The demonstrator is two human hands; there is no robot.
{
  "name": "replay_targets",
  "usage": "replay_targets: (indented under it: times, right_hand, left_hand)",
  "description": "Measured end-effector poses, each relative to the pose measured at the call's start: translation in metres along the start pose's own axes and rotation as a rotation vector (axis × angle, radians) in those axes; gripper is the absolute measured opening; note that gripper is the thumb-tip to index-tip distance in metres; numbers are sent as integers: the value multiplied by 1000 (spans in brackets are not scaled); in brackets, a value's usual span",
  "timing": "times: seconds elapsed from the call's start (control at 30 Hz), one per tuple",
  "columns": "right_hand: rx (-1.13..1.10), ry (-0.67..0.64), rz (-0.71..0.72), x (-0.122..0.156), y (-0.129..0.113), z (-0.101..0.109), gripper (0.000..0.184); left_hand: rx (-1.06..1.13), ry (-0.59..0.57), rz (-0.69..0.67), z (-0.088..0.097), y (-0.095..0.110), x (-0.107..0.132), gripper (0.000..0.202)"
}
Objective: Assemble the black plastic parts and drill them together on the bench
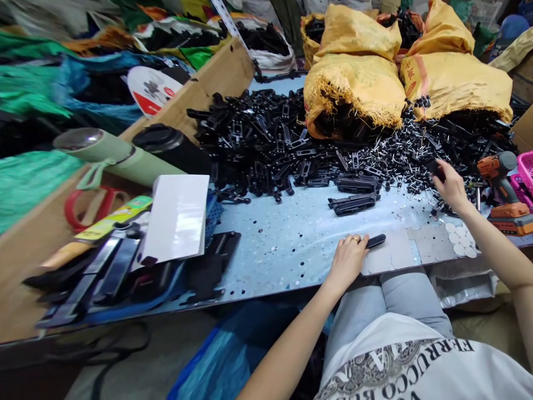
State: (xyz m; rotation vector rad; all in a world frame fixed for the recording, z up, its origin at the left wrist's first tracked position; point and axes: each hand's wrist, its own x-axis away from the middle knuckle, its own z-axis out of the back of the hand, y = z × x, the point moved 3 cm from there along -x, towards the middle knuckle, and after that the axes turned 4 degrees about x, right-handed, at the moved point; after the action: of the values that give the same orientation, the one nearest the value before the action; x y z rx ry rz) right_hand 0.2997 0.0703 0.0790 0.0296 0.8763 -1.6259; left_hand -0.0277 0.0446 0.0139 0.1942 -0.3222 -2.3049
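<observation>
Black strip (376, 240): flat on tabletop (291, 233), long axis left-right, its left end pinched by the left hand (348, 256). Right hand (448, 186): well apart to the right, at the parts heap (400, 155), closed on a small dark part (434, 166).

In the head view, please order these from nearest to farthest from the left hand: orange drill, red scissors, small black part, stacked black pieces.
1. The small black part, touching the fingertips of the left hand.
2. The stacked black pieces, just beyond it, mid-table.
3. The orange drill, far right.
4. The red scissors, far left on the wooden ledge.
</observation>
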Motion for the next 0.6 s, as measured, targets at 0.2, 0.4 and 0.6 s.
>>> replay_targets:
  times: [0.2,0.4,0.6]
  right_hand:
    - [-399,34,-125,89,-36,-15,66]
    - [212,-238,109,120,-7,-21,38]
    - [494,-575,386,110,-27,-50,31]
  left_hand:
    - [53,-42,-21,-8,7,-8,32]
    - [91,3,-46,-8,5,-8,30]
    - [100,-5,-72,-10,10,-14,27]
